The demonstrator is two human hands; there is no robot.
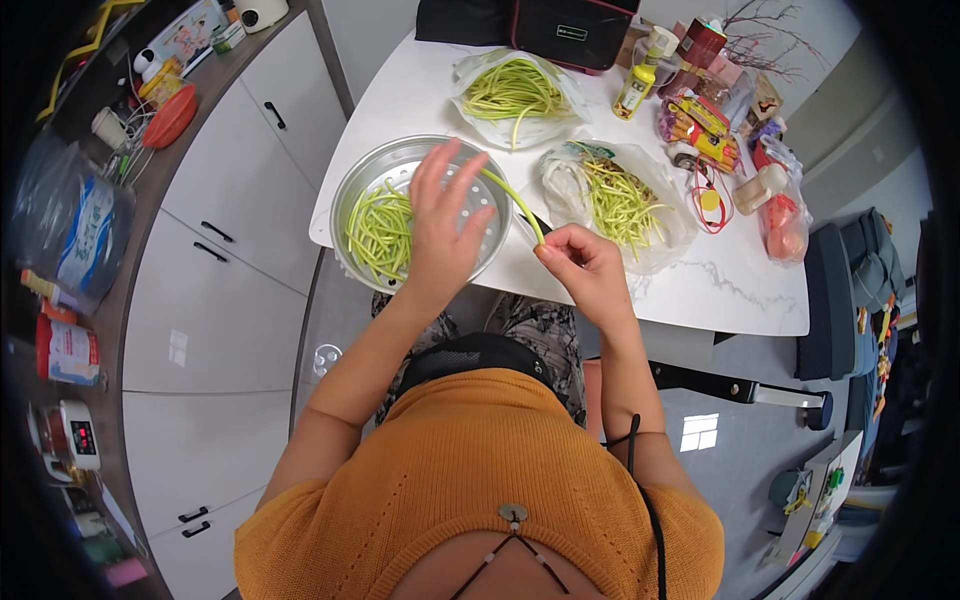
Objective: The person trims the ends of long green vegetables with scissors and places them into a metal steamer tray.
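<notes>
My left hand point(446, 225) is over the metal colander point(345, 165), its fingers apart and nothing visibly held in it. Short cut pieces of green stem point(378, 235) are heaped in the left part of that colander. Between thumb and fingertips, my right hand point(592, 272) pinches the lower end of one long green vegetable stem point(522, 205). The stem's other end slants up to the colander, near my left fingers. Behind, a plastic bag point(580, 125) bears a bundle of long stems point(512, 90). Right of the colander, an open plastic bag point(570, 190) contains thinner, tangled stem pieces point(622, 200).
The white table point(740, 295) ends in a rounded edge near me. Along its right side are a yellow bottle point(635, 85), packaged snacks point(700, 130), a red cord point(712, 205) and a bag of reddish round items point(783, 225). Black bags point(570, 35) stand behind; cabinets point(215, 290) line the left.
</notes>
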